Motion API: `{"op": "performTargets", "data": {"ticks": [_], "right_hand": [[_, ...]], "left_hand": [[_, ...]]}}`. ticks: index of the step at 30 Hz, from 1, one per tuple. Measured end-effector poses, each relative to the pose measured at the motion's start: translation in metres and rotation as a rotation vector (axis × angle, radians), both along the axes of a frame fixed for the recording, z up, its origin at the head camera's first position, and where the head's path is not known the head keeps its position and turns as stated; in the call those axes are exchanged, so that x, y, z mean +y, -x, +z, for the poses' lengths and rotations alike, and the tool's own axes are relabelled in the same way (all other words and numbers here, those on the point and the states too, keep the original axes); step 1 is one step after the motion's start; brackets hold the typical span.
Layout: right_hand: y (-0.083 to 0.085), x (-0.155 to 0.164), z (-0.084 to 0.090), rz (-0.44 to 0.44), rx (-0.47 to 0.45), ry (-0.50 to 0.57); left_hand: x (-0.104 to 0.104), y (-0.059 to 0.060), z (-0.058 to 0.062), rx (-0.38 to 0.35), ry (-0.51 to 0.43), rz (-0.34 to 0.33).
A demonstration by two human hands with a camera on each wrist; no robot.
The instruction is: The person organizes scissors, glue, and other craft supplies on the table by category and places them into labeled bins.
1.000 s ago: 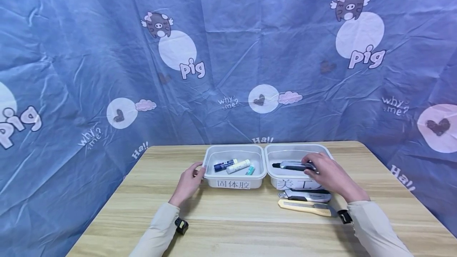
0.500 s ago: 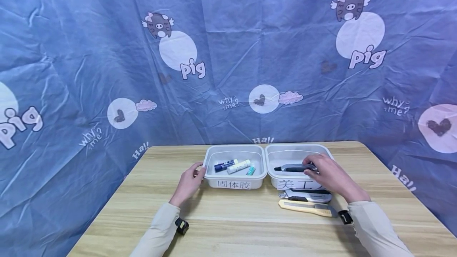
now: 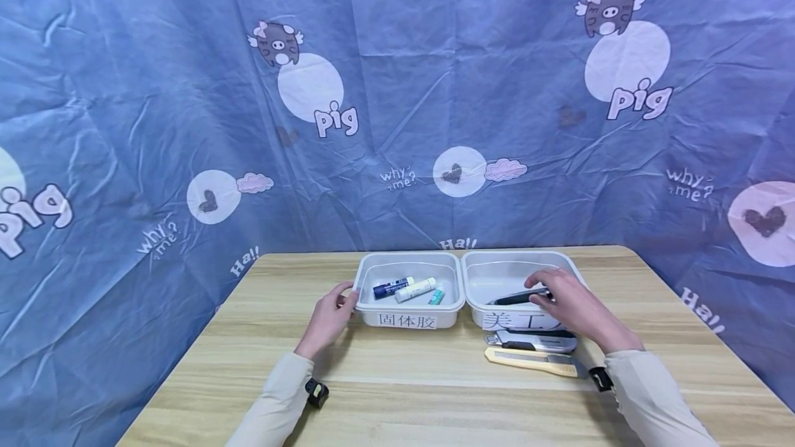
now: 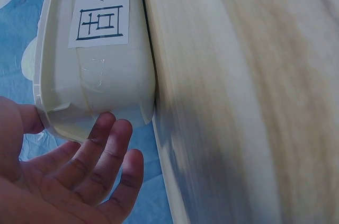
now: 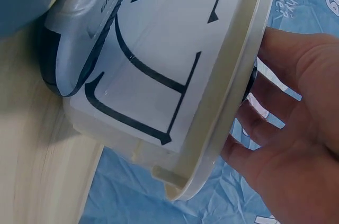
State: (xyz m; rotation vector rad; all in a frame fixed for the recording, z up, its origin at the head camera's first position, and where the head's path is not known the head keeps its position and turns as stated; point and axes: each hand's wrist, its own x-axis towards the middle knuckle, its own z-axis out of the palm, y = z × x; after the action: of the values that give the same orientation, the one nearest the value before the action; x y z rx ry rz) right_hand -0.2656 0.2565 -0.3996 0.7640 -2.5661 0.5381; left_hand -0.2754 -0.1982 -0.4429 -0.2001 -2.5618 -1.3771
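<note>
In the head view my left hand (image 3: 328,323) holds the left end of a white plastic bin (image 3: 358,301); its thumb is at the rim and the other fingers lie along the outer end wall. That bin contains a dark blue glue stick (image 3: 388,287), a white one (image 3: 415,290) and a small teal one (image 3: 437,296). Over the right-hand white bin (image 3: 467,292), my right hand (image 3: 568,302) pinches a black-and-grey utility knife (image 3: 518,296), which slants down to the left inside. The bin's rim hides most of that grip in the right wrist view.
In front of the right bin lie a silver-and-black utility knife (image 3: 531,341) and a yellow one (image 3: 533,361). Both bins carry printed paper labels and stand side by side near the back of the wooden table (image 3: 397,399). A blue patterned curtain (image 3: 397,88) hangs behind.
The utility knife at my right hand has sunk lower into the right bin, its left end dipping and its black side now showing. My left hand has stayed at its bin.
</note>
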Motion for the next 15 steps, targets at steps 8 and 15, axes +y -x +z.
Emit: {"op": "performTargets", "data": {"ticks": [8, 15], "right_hand": [[-0.0009, 0.0011, 0.0017, 0.007, 0.032, -0.006], [-0.003, 0.001, 0.0025, 0.008, 0.041, -0.002]], "left_hand": [[0.0003, 0.0007, -0.0001, 0.003, 0.006, 0.002], [0.0005, -0.0004, 0.0002, -0.012, -0.003, 0.007]]}}
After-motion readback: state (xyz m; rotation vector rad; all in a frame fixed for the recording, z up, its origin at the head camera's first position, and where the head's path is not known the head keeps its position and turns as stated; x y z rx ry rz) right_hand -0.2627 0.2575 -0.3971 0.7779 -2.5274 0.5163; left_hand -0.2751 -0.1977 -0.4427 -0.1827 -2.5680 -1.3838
